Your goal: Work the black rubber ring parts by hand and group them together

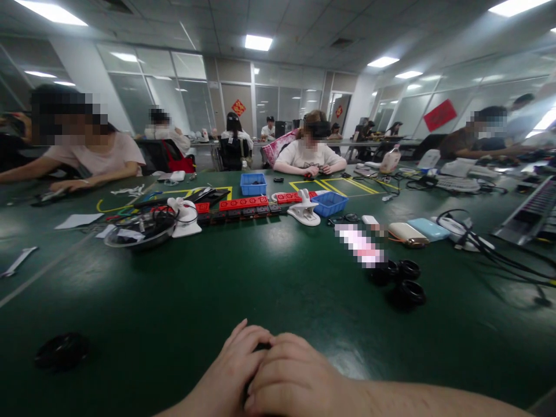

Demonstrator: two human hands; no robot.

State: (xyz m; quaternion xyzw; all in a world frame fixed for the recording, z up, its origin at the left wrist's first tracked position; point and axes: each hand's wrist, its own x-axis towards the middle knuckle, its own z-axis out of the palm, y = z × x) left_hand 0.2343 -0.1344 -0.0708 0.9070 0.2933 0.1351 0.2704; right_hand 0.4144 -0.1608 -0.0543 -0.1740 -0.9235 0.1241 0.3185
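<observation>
My left hand (228, 368) and my right hand (295, 373) are pressed together at the table's near edge, fingers wrapped round a black part (262, 347). Only slivers of it show between them, so its shape is hidden. A similarly dark, round black piece (61, 351) lies on the green table (208, 295) off to the left. To the right rests a group of three black ring-shaped parts: one ring (412, 293) in front, another ring (409, 269) behind it, and a third ring (384, 271) beside them.
Further back stand a bowl of cables (141, 237), a row of red-topped sockets (243, 204), white clips (305, 209) and blue bins (330, 204). A wrench (19, 260) lies left. Power banks (408, 234) and loose cables (499, 246) occupy the right. People sit around the table.
</observation>
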